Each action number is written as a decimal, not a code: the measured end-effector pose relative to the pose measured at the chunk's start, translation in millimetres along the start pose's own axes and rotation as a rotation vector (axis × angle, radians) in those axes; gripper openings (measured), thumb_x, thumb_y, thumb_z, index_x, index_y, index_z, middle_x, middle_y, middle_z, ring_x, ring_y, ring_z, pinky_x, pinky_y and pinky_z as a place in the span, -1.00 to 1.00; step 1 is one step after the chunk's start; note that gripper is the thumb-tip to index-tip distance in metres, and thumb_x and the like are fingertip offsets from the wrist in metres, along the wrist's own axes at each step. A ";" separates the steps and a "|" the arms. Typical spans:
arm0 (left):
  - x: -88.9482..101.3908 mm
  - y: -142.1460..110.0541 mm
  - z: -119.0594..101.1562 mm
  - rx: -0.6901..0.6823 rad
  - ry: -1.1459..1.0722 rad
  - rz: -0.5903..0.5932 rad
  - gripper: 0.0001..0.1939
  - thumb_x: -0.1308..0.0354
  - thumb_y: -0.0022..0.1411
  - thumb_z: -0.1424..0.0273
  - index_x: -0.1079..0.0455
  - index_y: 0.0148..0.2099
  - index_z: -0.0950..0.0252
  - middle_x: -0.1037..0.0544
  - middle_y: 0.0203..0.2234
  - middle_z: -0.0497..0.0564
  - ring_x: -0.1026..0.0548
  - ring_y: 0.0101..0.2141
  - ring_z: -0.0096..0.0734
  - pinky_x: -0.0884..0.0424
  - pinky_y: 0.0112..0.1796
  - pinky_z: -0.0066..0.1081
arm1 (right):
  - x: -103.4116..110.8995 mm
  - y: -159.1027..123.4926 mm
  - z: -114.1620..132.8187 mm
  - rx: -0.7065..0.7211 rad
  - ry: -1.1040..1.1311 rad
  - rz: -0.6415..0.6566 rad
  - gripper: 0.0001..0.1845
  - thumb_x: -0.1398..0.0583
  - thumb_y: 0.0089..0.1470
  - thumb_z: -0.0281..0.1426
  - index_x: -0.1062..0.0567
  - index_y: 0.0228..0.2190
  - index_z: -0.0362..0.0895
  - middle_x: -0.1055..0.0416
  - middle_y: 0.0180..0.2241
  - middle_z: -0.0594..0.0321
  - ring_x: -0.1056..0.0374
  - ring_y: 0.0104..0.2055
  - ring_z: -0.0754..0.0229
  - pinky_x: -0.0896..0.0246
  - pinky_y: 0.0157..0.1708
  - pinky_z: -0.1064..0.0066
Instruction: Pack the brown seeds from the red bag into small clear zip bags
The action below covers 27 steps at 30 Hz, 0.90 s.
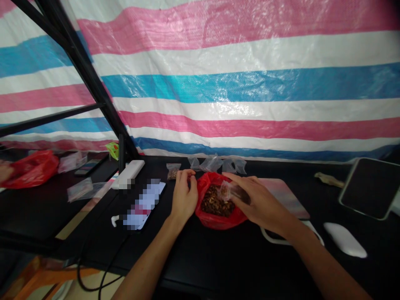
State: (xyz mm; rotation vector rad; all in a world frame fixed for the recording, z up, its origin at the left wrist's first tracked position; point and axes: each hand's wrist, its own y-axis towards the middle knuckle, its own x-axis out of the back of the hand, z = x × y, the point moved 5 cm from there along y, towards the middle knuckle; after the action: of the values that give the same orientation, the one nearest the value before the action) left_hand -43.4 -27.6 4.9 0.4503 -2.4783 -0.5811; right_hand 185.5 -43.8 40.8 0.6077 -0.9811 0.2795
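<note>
An opened red plastic bag [233, 223] stands on the black table, filled with small brown dried pieces [215, 204]. My right hand [258, 202] reaches over its right side, thumb and fingers closed on a small clear plastic bag [225, 191] held above the pieces. Some brown bits appear inside that clear bag. Against the red bag's left side rests my left hand [184, 195], its thumb and fingers loosely apart with nothing seen between them. Just left of those fingertips lies a small filled zip bag [173, 171].
Several clear bags [212, 162] lie behind the red bag. A phone [146, 206], an earphone [114, 220] and a white power bank [128, 174] are leftward. To the right are a pinkish flat case [278, 193], a white mouse [345, 239] and a tablet [371, 187]. Another person's hand [4, 171] shows far left.
</note>
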 end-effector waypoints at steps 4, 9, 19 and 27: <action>0.6 0.2 -0.4 0.007 0.004 -0.001 -0.85 0.02 0.43 0.45 -0.37 -0.08 0.22 -0.44 -0.16 0.04 -0.48 -0.13 -0.27 -0.42 -0.05 -0.23 | 29.9 -3.6 -17.2 -0.059 -0.053 -0.072 -0.34 -0.15 0.16 -0.47 -0.35 0.27 0.11 -0.62 -0.12 0.27 -0.51 -0.18 0.09 -0.31 -0.03 0.17; 0.9 1.2 -0.4 -0.004 0.005 -0.003 -0.85 0.02 0.42 0.46 -0.37 -0.09 0.23 -0.43 -0.18 0.04 -0.48 -0.14 -0.27 -0.42 -0.06 -0.24 | 47.5 -13.5 -60.6 -0.180 -0.308 -0.020 -0.31 -0.16 0.02 -0.50 -0.43 0.21 0.02 -0.64 -0.26 0.21 -0.53 -0.22 -0.01 -0.34 -0.10 0.12; -3.7 0.4 4.6 0.007 0.010 0.040 -0.84 0.03 0.43 0.44 -0.38 -0.09 0.22 -0.45 -0.18 0.04 -0.49 -0.14 -0.26 -0.43 -0.06 -0.23 | 78.5 -22.7 -80.8 -0.203 -0.044 -0.302 -0.31 -0.10 -0.06 -0.53 -0.45 0.14 0.05 -0.54 0.07 0.19 -0.43 0.16 -0.10 -0.28 0.20 -0.02; -2.8 0.7 2.8 0.004 0.011 0.038 -0.83 0.04 0.44 0.44 -0.38 -0.09 0.22 -0.46 -0.17 0.06 -0.50 -0.12 -0.25 -0.43 -0.06 -0.24 | 75.7 -23.1 -80.0 -0.176 0.028 -0.195 -0.47 -0.13 -0.03 -0.50 -0.54 0.00 0.02 -0.55 0.05 0.15 -0.44 0.13 -0.14 -0.25 0.22 -0.13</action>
State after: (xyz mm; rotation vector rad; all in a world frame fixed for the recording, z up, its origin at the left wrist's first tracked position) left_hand -43.0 -24.9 1.9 0.4058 -2.4725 -0.5572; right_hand 292.6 -18.1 63.6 0.5323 -0.9011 0.0287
